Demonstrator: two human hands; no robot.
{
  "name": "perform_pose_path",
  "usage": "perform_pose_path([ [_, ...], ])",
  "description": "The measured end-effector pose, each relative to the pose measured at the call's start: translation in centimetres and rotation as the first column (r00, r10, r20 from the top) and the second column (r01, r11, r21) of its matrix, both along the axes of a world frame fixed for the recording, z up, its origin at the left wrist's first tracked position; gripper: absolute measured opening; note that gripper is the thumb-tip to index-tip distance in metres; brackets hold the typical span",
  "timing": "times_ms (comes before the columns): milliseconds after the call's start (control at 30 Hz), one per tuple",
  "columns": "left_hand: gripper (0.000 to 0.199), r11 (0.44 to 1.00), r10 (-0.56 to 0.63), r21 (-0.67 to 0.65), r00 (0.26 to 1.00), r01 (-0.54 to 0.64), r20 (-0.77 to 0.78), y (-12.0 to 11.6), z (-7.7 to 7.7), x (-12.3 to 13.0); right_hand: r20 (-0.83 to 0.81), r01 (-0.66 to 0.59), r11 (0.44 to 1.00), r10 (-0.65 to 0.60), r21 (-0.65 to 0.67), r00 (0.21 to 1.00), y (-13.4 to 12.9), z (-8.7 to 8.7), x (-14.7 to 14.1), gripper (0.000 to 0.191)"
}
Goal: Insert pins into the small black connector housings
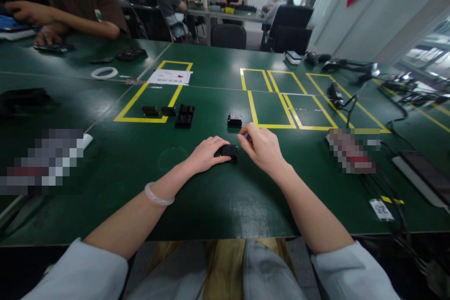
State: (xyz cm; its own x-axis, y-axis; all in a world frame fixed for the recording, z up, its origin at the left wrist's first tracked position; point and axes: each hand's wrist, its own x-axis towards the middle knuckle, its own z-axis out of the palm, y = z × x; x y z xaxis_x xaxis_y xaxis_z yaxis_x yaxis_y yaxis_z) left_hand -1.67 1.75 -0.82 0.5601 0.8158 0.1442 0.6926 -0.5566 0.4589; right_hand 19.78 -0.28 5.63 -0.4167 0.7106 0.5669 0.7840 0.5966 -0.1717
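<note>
My left hand (206,153) grips a small black rectangular block (230,151) on the green table, its thumb and fingers around the left side. Just to the right of that block, my right hand (263,148) is closed in a pinch. Something small and dark shows at its fingers, too small to name. Beyond both hands stands another small black block with a lighter top (235,118). Farther left lie a black part with hollows (184,116) and two thin, upright black pieces, one left (150,110) and one right (168,111).
Yellow tape outlines (276,126) mark the green table (218,211). A paper label (170,77) and a white tape roll (104,73) lie at the left. Cables (393,201) run along the right. A co-worker's hand (49,35) is at the far left.
</note>
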Motion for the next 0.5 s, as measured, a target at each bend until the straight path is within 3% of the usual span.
perform_pose_path([
  [100,0.039,1.0,-0.003,0.003,1.0,0.003,-0.012,0.04,-0.11,-0.02,0.027,0.021,1.0,-0.021,0.013,0.999,0.14,-0.08,0.02,0.026],
  [333,0.039,1.0,0.009,0.0,1.0,-0.009,-0.02,-0.08,0.03,0.02,0.021,-0.013,1.0,0.013,0.003,1.0,-0.14,0.16,0.01,0.015],
  [500,0.039,1.0,0.007,-0.005,1.0,-0.007,-0.01,-0.1,0.15,0.05,0.029,-0.001,1.0,0.001,0.002,1.0,-0.13,0.11,0.08,0.026],
])
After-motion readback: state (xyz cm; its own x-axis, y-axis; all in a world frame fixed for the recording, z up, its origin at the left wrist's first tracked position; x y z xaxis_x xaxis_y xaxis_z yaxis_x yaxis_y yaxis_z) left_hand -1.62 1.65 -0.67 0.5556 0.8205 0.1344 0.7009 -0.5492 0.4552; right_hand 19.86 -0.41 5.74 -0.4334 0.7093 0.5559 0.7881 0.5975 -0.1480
